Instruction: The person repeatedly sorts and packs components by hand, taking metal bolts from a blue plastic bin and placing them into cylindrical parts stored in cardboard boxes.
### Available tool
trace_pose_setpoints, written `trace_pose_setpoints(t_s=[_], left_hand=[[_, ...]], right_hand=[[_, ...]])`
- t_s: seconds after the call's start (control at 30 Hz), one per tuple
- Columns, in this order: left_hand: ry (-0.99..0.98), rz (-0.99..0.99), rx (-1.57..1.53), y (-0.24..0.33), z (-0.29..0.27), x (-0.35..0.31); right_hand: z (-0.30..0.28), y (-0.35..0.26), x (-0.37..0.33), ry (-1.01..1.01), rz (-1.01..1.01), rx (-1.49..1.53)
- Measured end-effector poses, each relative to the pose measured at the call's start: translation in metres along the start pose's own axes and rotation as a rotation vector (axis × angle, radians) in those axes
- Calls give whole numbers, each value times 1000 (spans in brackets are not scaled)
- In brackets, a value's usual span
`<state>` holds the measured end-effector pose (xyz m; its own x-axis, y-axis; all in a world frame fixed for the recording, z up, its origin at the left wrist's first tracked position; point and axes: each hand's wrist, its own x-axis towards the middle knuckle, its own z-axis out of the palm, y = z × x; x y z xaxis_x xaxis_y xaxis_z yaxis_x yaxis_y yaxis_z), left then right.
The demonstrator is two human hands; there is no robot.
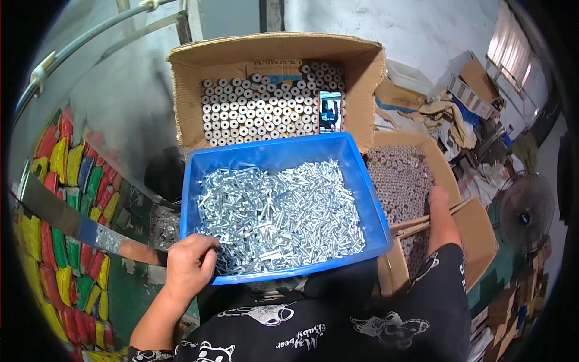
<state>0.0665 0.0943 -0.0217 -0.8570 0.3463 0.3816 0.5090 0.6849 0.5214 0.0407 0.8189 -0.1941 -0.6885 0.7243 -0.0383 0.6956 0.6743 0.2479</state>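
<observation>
A blue plastic bin [375, 208] rests in front of me, heaped with shiny silver bolts [277, 211]. My left hand [190, 265] is at the bin's near left corner, its fingers curled down into the bolts there. My right hand [438, 202] reaches out to the right into an open cardboard box [446, 172] filled with small grey metal parts [401, 178]. Its fingertips are buried among those parts, so its grip is hidden.
Behind the bin stands a big cardboard box [277, 48] packed with upright pale cylinders [253, 114], with a phone [330, 111] lying on them. Colourful packets [66, 181] and a metal bar [66, 220] are at left. Loose cardboard [449, 105] and a floor fan [523, 211] are at right.
</observation>
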Motion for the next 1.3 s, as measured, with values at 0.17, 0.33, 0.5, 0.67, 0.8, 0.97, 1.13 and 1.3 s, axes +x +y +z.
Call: trace_pose_setpoints(t_s=[0.17, 0.33, 0.5, 0.67, 0.8, 0.97, 1.13, 1.3], left_hand=[[31, 66, -60, -4, -3, 3], [36, 86, -83, -9, -3, 1], [27, 95, -101, -12, -6, -2], [33, 100, -151, -10, -6, -1], [31, 134, -154, -12, -4, 1], [-4, 88, -166, -14, -8, 2], [-17, 86, -204, -11, -7, 5], [-13, 125, -167, -12, -6, 4]], right_hand=[[-34, 6, -12, 185, -75, 302], [-155, -65, -48, -279, -304, 1886], [-312, -273, -114, -190, -767, 1468], [-307, -451, -92, 444, -729, 501], [-276, -478, -100, 448, -587, 401], [-273, -489, -93, 511, -617, 386], [-264, -482, -80, 569, -511, 583], [-278, -477, -99, 584, -454, 743]])
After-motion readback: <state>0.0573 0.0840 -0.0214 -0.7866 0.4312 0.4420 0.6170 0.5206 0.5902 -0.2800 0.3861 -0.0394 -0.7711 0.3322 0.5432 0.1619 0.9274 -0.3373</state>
